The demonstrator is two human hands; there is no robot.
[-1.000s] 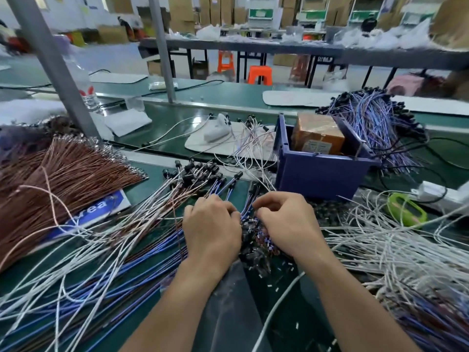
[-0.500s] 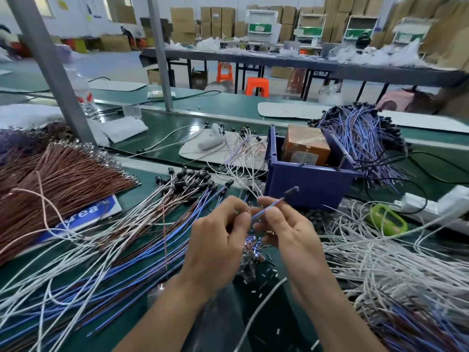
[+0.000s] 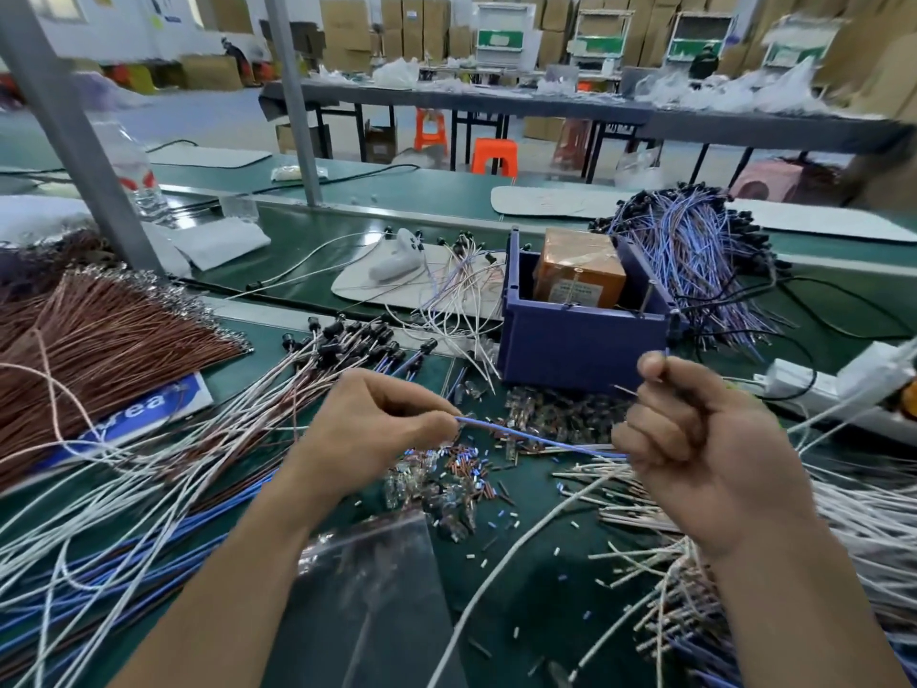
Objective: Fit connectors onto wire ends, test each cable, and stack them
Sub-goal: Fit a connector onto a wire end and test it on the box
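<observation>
Brown wire bundle [image 3: 99, 350]: lies fanned across the far left of the tabletop [image 3: 536, 603], partly over a blue-and-white printed card [image 3: 149, 407].
Finished cables [image 3: 278, 389]: white, blue and brown leads lie spread just left of the left hand. Their black connectors [image 3: 347, 337] are grouped at the far ends, near the blue bin.
Left hand [image 3: 367, 429]: fingers closed in a pinch, thumb against forefinger, gripping the left end of the blue wire.
Blue wire [image 3: 536, 439]: held clear of the tabletop and stretched between both hands, sloping slightly down toward the right.
Loose connectors [image 3: 436, 484]: small parts are scattered on the tabletop below the wire, between the two hands, at the mouth of a clear plastic bag [image 3: 367, 588].
Blue bin [image 3: 580, 340]: stands behind the hands and contains an orange-brown box [image 3: 578, 273].
Right hand [image 3: 704, 449]: fingers curled into a fist round the right end of the blue wire. A thin strand shows beside the thumb, identity not determinable.
White wires [image 3: 868, 513]: heaped at the right, under and beyond the right hand.
Power strip [image 3: 833, 384]: white, lies at the far right behind the right hand.
</observation>
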